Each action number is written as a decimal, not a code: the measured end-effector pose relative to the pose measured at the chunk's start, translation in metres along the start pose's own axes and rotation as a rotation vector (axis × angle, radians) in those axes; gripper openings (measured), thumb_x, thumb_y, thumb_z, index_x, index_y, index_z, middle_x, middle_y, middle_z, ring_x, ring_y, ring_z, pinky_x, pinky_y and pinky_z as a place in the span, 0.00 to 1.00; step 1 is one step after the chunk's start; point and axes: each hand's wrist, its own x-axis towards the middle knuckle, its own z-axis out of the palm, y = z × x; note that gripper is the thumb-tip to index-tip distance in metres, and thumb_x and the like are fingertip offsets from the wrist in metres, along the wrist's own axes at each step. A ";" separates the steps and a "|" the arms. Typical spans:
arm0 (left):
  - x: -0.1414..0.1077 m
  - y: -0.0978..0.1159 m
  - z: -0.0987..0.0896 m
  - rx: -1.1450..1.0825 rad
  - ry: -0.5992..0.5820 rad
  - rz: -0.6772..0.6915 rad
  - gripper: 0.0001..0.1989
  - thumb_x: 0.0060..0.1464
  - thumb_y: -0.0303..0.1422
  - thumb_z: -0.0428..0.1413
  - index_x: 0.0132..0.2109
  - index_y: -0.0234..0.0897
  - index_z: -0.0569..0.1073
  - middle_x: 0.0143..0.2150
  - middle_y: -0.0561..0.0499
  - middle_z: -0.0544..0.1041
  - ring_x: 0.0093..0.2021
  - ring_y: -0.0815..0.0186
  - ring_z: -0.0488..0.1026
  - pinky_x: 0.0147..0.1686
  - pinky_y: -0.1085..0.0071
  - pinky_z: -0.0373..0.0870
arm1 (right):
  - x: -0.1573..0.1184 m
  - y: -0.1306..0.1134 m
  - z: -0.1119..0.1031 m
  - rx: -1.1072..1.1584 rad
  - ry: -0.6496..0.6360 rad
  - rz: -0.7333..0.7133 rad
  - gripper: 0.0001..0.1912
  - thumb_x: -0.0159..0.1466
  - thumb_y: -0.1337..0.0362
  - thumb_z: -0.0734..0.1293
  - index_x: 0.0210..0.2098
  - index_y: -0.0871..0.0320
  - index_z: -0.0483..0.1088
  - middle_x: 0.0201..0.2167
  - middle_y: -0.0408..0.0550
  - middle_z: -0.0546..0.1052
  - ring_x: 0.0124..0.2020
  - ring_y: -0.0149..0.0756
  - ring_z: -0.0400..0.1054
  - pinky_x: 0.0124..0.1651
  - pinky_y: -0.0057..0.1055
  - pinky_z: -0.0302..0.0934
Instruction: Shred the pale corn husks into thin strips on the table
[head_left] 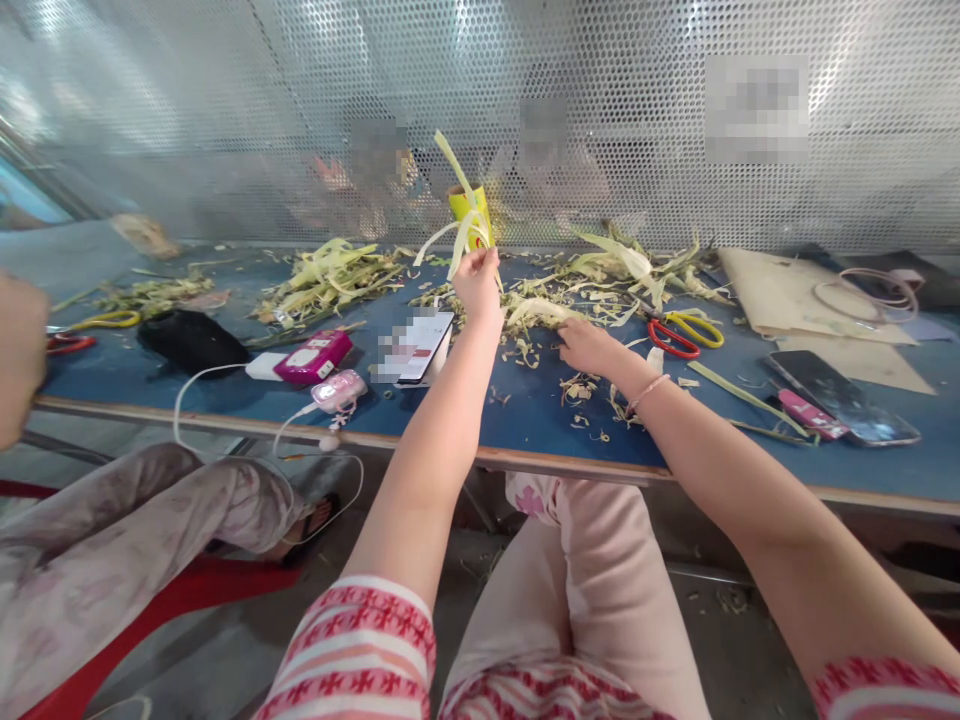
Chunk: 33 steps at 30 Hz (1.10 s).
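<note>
My left hand is closed in a pinch, raised above the table. It holds several pale green husk strips that fan upward and to the left from the fingertips. Right behind them stands a yellow cylinder with an open top. My right hand is low over the scraps, its fingers bent together at the end of a curved pale husk piece. Cut husk scraps lie between the hands. Scissors with red and yellow handles rest to the right.
Husk heaps lie along the back of the blue table, before a perforated metal panel. Left are a phone, magenta box and black pouch. Right are a dark phone and paper. Someone sits at left.
</note>
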 end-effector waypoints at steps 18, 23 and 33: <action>0.004 0.008 -0.004 -0.025 0.109 -0.063 0.05 0.55 0.29 0.59 0.31 0.35 0.71 0.28 0.52 0.73 0.34 0.68 0.73 0.40 0.69 0.70 | 0.073 -0.030 -0.019 -0.037 0.034 -0.216 0.15 0.65 0.67 0.62 0.50 0.63 0.71 0.52 0.58 0.72 0.50 0.41 0.69 0.50 0.32 0.63; 0.008 0.007 -0.003 -0.045 0.117 -0.111 0.07 0.55 0.33 0.59 0.32 0.35 0.72 0.27 0.52 0.72 0.33 0.68 0.73 0.35 0.70 0.70 | 0.096 -0.004 -0.044 0.005 0.111 -0.029 0.15 0.68 0.68 0.57 0.44 0.66 0.73 0.42 0.56 0.78 0.43 0.38 0.71 0.45 0.29 0.61; 0.011 0.006 -0.005 -0.079 0.059 -0.123 0.10 0.56 0.38 0.59 0.34 0.35 0.72 0.32 0.49 0.74 0.37 0.65 0.75 0.35 0.69 0.70 | 0.062 0.056 -0.078 0.036 0.114 0.322 0.13 0.60 0.60 0.69 0.39 0.65 0.76 0.35 0.52 0.78 0.36 0.35 0.69 0.40 0.30 0.61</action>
